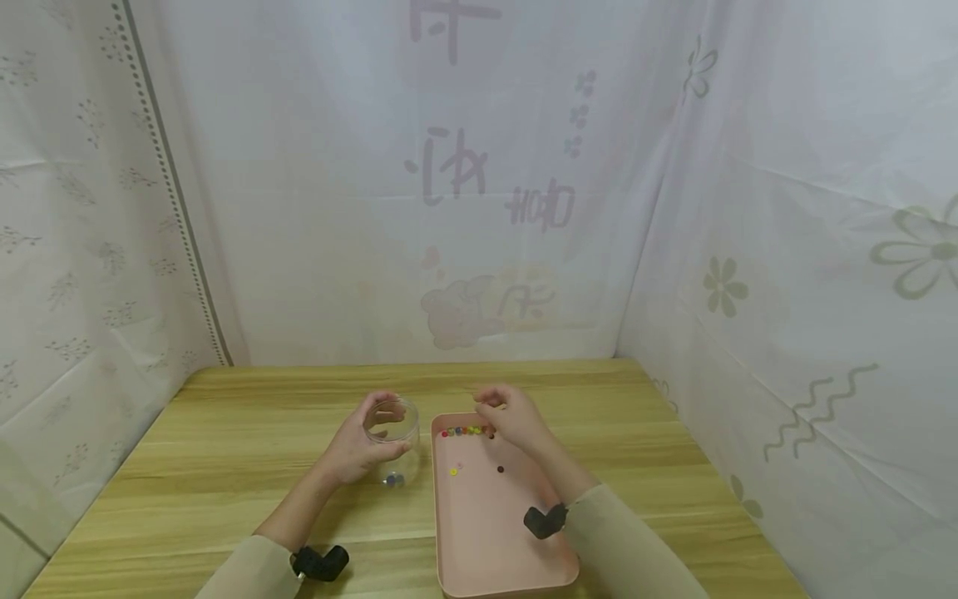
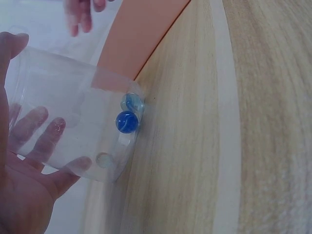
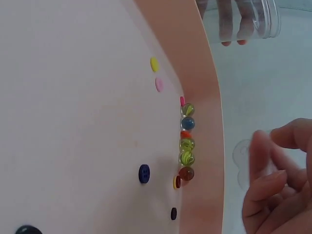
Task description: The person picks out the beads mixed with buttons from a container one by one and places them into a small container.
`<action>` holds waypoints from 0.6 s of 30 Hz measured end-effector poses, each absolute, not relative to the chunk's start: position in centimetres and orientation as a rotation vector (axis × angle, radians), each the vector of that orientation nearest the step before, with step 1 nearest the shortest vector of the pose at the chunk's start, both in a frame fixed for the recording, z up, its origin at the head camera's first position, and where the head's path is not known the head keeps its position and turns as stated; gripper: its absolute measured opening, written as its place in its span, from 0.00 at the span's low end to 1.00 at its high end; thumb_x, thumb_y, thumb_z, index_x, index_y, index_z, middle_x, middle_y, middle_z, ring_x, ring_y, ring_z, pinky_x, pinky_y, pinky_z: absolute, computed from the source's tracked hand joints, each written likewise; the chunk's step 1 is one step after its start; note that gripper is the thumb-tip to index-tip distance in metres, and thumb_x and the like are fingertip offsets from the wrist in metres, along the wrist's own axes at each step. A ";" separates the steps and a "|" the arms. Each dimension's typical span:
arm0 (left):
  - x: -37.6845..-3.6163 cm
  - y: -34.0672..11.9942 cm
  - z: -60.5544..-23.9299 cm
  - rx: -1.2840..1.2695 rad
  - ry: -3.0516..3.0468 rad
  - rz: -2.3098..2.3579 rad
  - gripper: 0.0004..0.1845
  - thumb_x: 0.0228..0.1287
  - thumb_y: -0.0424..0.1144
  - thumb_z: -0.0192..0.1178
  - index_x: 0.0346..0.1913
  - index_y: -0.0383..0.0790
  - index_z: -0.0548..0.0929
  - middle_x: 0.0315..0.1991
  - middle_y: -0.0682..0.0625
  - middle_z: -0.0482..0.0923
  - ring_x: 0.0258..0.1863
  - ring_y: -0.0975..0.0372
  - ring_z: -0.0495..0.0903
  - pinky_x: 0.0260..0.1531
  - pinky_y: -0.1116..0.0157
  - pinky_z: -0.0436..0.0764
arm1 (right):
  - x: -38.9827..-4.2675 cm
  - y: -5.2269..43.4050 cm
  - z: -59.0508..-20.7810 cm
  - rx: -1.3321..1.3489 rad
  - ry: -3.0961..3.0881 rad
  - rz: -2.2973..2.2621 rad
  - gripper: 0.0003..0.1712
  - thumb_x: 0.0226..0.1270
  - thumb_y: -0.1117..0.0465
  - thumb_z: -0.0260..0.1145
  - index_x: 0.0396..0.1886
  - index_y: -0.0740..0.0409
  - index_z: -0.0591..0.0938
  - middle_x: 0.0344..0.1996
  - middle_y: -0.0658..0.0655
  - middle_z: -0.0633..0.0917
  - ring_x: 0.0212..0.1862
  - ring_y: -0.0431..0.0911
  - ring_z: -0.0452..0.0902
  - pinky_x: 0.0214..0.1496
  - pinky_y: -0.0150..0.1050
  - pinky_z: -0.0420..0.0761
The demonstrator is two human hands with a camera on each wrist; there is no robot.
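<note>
My left hand (image 1: 358,448) grips a clear jar (image 2: 73,97) round its side, just left of the tray. Inside, at the jar's bottom, lie a blue marble (image 2: 127,122), a pale blue swirled marble (image 2: 131,103) and a clear round piece (image 2: 104,160). Over the far end of the pink tray (image 1: 486,537) hovers my right hand (image 1: 515,416), its fingers loosely bent with nothing visible between them. Below it, several marbles (image 3: 187,145) line up along the tray's far wall, green, blue and brownish red, with small buttons among them.
Loose in the tray lie a yellow button (image 3: 154,64), a pink button (image 3: 159,84), a dark blue button (image 3: 144,174) and a black button (image 3: 174,213). The tray has a raised rim. A wooden table (image 1: 224,466) carries everything, with patterned curtains (image 1: 337,208) around it.
</note>
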State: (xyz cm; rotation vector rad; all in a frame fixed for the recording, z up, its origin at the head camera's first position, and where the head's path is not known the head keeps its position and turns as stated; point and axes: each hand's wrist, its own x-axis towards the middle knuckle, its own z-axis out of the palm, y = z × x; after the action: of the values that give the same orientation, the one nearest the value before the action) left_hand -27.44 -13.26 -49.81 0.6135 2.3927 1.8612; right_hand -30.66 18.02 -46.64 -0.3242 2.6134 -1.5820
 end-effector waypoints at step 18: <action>-27.4 -13.4 -49.6 0.613 2.394 1.860 0.42 0.67 0.37 0.78 0.77 0.38 0.66 0.71 0.31 0.76 0.72 0.37 0.76 0.73 0.32 0.73 | -30.3 18.1 -47.4 -0.158 2.720 -1.148 0.12 0.80 0.61 0.68 0.57 0.62 0.86 0.55 0.63 0.88 0.28 0.45 0.85 0.24 0.33 0.76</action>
State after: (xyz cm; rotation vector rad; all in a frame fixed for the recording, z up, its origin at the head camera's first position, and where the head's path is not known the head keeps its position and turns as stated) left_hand -27.39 -13.40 -49.64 0.6134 2.3939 1.8597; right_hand -30.26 18.10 -47.42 -0.1579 2.7201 -1.1479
